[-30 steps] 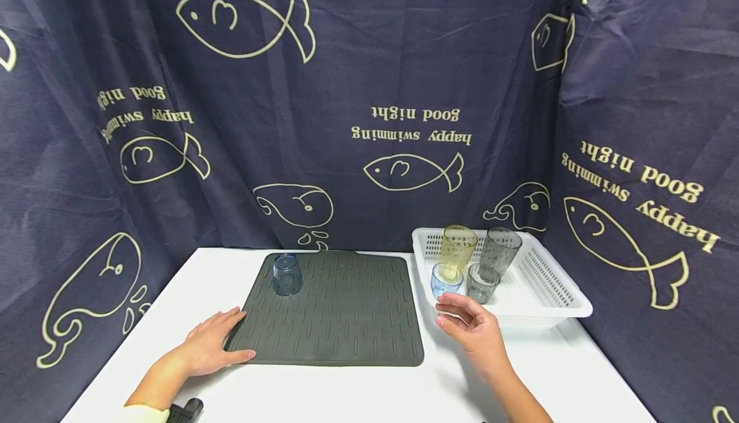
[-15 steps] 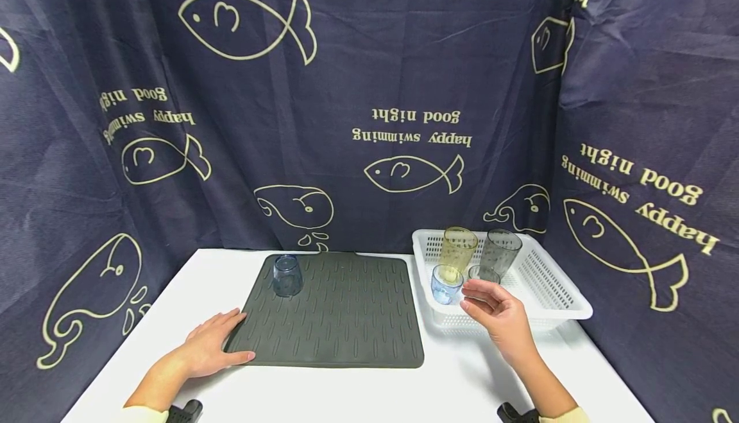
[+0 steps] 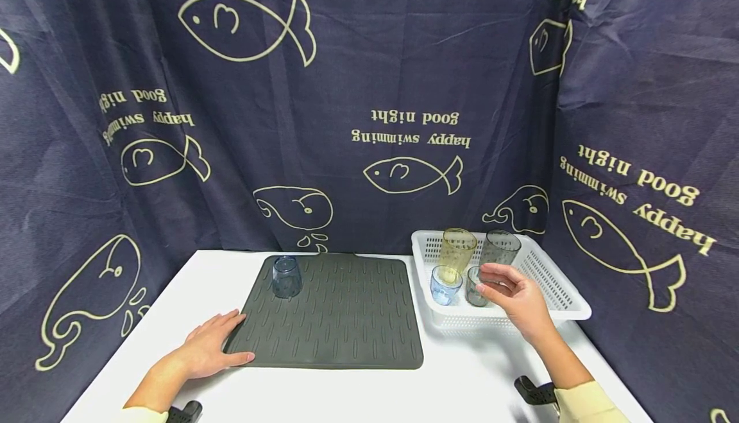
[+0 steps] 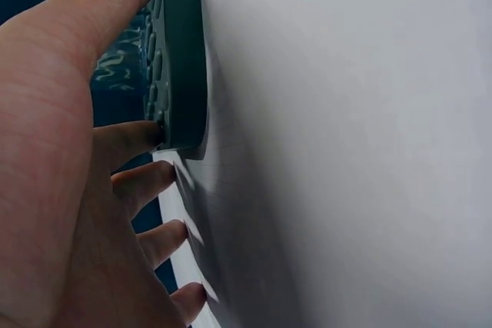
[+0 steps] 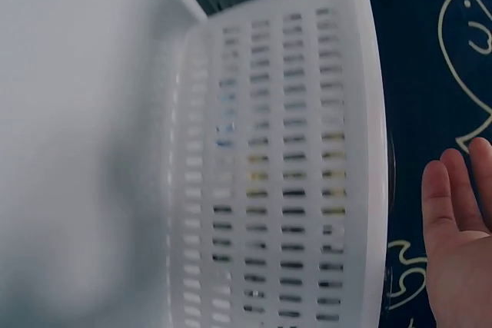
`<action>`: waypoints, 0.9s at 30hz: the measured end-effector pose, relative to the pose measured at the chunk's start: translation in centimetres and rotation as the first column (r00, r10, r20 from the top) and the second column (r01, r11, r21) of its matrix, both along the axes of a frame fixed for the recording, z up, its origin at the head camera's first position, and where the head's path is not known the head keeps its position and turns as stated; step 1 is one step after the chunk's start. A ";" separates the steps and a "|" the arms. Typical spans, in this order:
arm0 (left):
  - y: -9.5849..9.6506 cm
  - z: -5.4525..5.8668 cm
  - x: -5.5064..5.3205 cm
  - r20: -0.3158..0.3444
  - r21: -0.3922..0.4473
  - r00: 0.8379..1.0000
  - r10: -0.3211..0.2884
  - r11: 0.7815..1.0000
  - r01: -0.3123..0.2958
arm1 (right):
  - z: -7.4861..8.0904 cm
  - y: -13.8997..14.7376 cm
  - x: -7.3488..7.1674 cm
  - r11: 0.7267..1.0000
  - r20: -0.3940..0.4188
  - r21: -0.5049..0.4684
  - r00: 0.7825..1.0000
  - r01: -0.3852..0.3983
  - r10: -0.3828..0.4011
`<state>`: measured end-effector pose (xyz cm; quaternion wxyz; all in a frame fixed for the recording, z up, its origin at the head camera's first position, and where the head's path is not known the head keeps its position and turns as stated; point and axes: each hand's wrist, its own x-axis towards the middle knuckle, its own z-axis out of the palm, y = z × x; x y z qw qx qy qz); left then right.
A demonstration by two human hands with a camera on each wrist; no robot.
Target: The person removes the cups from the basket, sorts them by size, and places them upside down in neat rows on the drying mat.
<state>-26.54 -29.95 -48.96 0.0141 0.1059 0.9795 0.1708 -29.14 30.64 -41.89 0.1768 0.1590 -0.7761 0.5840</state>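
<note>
My left hand [image 3: 208, 346] rests with spread fingers at the near-left corner of a dark ribbed drying mat [image 3: 358, 320]; its thumb lies on the near edge. In the left wrist view the fingertips [image 4: 165, 174] touch the mat's corner and the white table. A dark blue glass [image 3: 287, 278] stands at the mat's back left. My right hand [image 3: 519, 301] hovers over the near side of a white plastic basket [image 3: 562, 285], its fingers loosely bent and partly covering a small grey glass [image 3: 474, 291]. In the right wrist view, the hand [image 5: 461, 236] is above the basket's rim, holding nothing.
Also in the basket are a small light blue glass [image 3: 446, 287], a tall yellow glass [image 3: 458, 250] and a tall grey glass [image 3: 501, 248]. A dark blue curtain [image 3: 323, 108] with fish prints surrounds the white table [image 3: 323, 397] at the back and sides.
My right hand has moved rightward and slightly away from me, from in front of the light blue glass to the small grey glass. The left hand stays on the mat's corner.
</note>
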 end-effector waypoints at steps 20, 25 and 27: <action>-0.1 0.0 0.2 -0.017 0.003 1.000 -0.010 1.000 0.011 | 1.0 3.5 -3.3 0.945 0.134 0.325 0.988 0.034 -0.082; -0.1 -0.1 0.2 -0.029 0.006 0.999 -0.016 1.000 0.017 | 1.0 4.0 -3.9 0.926 0.150 0.378 0.986 0.007 -0.069; -0.1 0.0 0.2 -0.029 0.007 0.999 -0.017 1.000 0.017 | 1.0 4.2 -4.2 0.923 0.163 0.385 0.985 -0.006 -0.062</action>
